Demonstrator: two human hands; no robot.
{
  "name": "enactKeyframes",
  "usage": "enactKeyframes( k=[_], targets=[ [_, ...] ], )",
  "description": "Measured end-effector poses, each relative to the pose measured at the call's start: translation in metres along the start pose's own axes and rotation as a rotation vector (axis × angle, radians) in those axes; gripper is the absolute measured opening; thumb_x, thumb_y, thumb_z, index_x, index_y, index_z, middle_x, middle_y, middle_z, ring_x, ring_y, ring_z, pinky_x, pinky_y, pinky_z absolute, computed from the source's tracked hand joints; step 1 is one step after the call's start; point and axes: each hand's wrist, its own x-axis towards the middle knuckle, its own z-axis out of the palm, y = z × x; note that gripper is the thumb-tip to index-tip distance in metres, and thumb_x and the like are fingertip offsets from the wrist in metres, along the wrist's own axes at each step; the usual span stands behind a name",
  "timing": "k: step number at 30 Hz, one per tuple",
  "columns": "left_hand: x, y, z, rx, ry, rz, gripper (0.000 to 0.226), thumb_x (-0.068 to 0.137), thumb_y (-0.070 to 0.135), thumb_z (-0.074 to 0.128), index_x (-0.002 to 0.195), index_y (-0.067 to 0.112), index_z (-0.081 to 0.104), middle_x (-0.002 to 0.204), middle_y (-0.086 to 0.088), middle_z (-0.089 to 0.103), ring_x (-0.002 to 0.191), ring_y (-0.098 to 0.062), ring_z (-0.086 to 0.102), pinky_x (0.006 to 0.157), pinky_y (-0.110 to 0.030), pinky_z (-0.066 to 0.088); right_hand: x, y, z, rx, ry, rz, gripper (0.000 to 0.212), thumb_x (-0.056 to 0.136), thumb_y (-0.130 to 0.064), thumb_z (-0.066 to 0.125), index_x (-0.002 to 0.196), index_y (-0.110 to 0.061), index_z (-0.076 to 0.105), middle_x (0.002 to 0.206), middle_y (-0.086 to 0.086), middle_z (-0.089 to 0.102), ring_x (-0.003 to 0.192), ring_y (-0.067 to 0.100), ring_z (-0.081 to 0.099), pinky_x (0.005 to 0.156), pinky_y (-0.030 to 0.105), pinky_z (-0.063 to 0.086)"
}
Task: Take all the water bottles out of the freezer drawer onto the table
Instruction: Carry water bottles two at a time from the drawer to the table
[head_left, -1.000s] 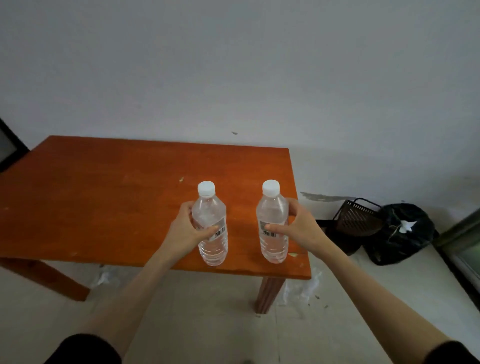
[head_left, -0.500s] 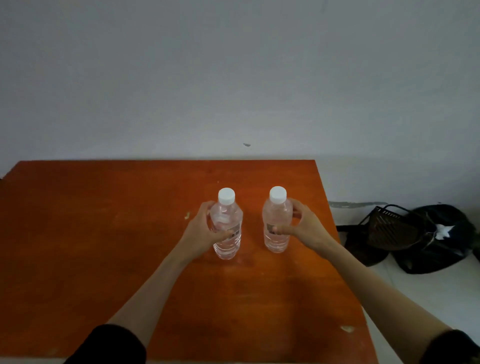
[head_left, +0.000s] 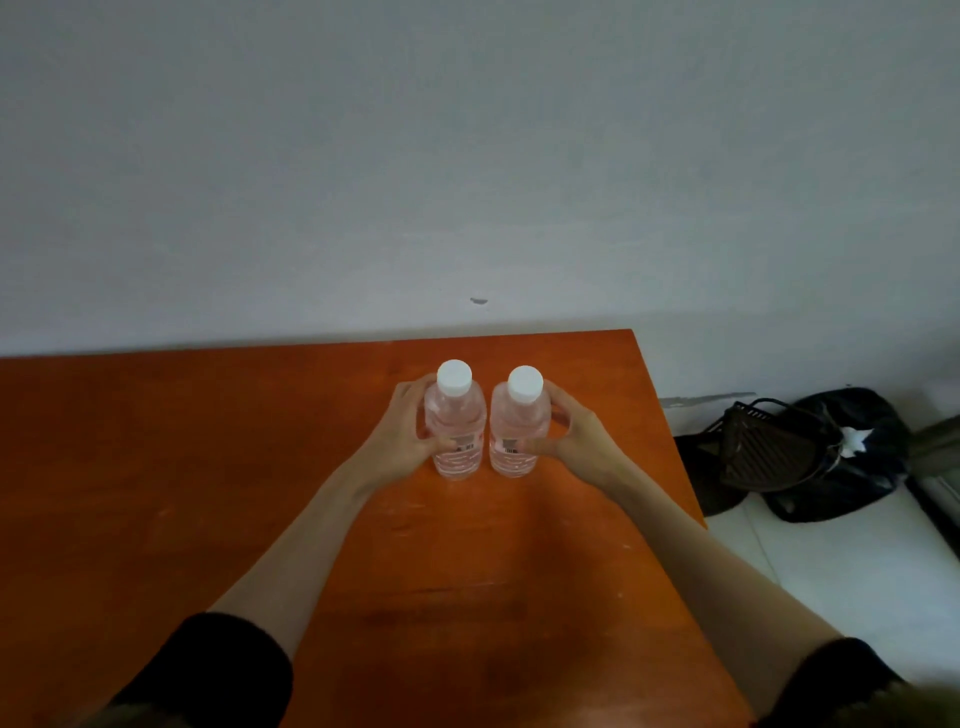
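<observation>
A: Right, start with the orange table (head_left: 208, 493). You have plenty of bare top to the left and toward you, but its right edge runs close by your right forearm, so keep everything well inboard.

B: And the two bottles?

A: The left bottle (head_left: 457, 431) and the right bottle (head_left: 517, 436) stand upright just beside each other near the far edge, a narrow gap between them, apparently with their bases on the wood. Your left hand (head_left: 402, 441) is wrapped round the left one, thumb across the label, fingers behind. Your right hand (head_left: 571, 436) is curled round the right one in the same way.

B: So how do I finish this step cleanly?

A: Feel both bases sit flat, then loosen your fingers outward, away from the gap, so neither bottle knocks its neighbour. Draw the hands straight back. Mind the white caps (head_left: 454, 376): these look top-heavy enough to tip if a knuckle catches one.

B: And the freezer drawer?

A: It is out of view, so I cannot tell whether more bottles wait there.
</observation>
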Motion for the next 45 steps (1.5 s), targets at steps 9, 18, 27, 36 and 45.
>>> enactKeyframes(
  k=[9,18,27,36,45],
  targets=[
    [-0.002,-0.015,0.002,-0.164,-0.048,0.010,0.084,0.078,0.000,0.067,0.142,0.027,0.021,0.146,-0.002,0.031,0.134,-0.017,0.036,0.109,-0.045,0.034,0.007,0.007,0.006,0.153,-0.100,0.056,0.068,0.080,-0.006,0.069,0.122,-0.049,0.036,0.120,-0.025,0.047,0.120,0.008,0.043,0.104,0.039,0.037],
    [-0.043,-0.008,0.036,-0.106,0.219,-0.097,0.074,0.085,0.027,0.062,0.146,0.025,0.020,0.152,0.003,0.028,0.136,-0.018,0.034,0.108,-0.044,0.030,-0.037,0.011,0.018,0.085,0.081,0.174,0.081,0.085,-0.034,0.063,0.148,-0.030,0.012,0.155,-0.002,0.023,0.140,0.021,0.027,0.111,0.046,0.028],
    [-0.118,0.034,0.121,0.311,-0.077,0.286,0.066,0.091,0.043,0.049,0.146,0.030,0.015,0.156,0.005,0.013,0.143,-0.014,0.016,0.114,-0.037,0.020,-0.192,0.060,-0.031,-0.641,0.313,0.067,0.081,0.084,-0.061,0.047,0.147,-0.035,0.004,0.158,-0.005,-0.002,0.145,0.018,-0.005,0.116,0.049,0.004],
    [-0.230,0.147,0.260,0.816,-0.264,0.880,0.083,0.069,0.074,0.010,0.144,0.040,0.000,0.157,0.005,-0.004,0.145,-0.020,-0.010,0.114,-0.051,-0.002,-0.461,0.099,-0.105,-0.849,0.712,0.287,0.083,0.084,-0.065,0.040,0.146,-0.035,-0.006,0.157,-0.003,-0.011,0.145,0.020,-0.010,0.116,0.051,0.000],
    [-0.396,0.218,0.442,0.704,-0.471,1.285,0.083,0.072,0.072,0.014,0.146,0.036,0.007,0.158,0.002,-0.003,0.144,-0.022,-0.012,0.113,-0.055,-0.003,-0.744,0.145,-0.114,-0.825,1.072,0.662,0.088,0.080,-0.062,0.051,0.147,-0.035,0.001,0.158,-0.003,-0.004,0.145,0.020,-0.006,0.114,0.057,0.001]
  ],
)
